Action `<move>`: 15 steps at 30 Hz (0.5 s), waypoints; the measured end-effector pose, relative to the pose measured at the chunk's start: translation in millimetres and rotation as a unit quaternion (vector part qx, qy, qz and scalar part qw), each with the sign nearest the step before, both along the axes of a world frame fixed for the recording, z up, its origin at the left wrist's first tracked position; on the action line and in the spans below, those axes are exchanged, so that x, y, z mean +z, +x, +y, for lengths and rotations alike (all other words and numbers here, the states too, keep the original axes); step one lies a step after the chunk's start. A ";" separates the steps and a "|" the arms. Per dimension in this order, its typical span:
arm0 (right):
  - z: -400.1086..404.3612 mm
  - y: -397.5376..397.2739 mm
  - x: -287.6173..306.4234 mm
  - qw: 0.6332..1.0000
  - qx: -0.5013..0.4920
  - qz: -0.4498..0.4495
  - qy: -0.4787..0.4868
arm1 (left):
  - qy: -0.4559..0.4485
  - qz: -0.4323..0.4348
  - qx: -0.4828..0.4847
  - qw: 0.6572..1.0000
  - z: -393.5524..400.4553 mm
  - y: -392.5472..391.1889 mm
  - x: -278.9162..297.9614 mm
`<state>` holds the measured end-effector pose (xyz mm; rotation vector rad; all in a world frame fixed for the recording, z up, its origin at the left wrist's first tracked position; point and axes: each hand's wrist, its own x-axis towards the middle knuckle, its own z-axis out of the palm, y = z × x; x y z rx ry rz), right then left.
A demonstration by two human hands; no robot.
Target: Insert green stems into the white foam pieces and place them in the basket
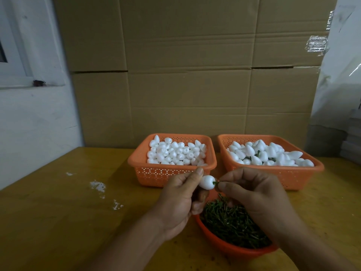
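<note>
Nearest: round orange bowl heaped with loose green stems, set directly under both hands, presumably for a short reach to the next stem.

Above bowl: left hand, thumb and fingers curled round white foam piece, blunt end turned rightward toward the other hand. Right hand, fingers curled, thumb and forefinger pinching green stem, tip touching or just entering the foam's end; depth of insertion not readable. Step judged as insertion under way.

Middle, left: white crumbs scattered on yellow wooden table.

Further back, left: orange perforated basket of plain foam pieces, apparently the supply. Right: matching orange basket, foam pieces with green showing between them, apparently the finished lot.

Farthest: stacked cardboard boxes as backdrop.
</note>
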<state>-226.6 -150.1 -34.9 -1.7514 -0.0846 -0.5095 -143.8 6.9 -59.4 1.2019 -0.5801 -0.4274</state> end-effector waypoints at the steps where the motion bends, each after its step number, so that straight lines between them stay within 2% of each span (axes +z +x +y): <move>1: 0.0 0.5 -0.7 1.000 -0.008 -0.008 -0.018 | -0.001 -0.001 0.000 1.000 -0.3 -0.1 0.3; 6: 2.3 -0.3 -4.5 0.988 -0.057 -0.058 -0.130 | 0.005 -0.009 0.006 1.000 -0.8 -1.3 1.3; 12: 5.3 -3.6 -7.2 0.971 -0.079 -0.079 -0.211 | 0.011 -0.012 0.010 1.000 0.9 -1.1 2.1; 15: 6.2 -3.0 -8.9 0.967 -0.093 -0.083 -0.221 | -0.004 -0.004 -0.012 1.000 3.1 1.3 3.6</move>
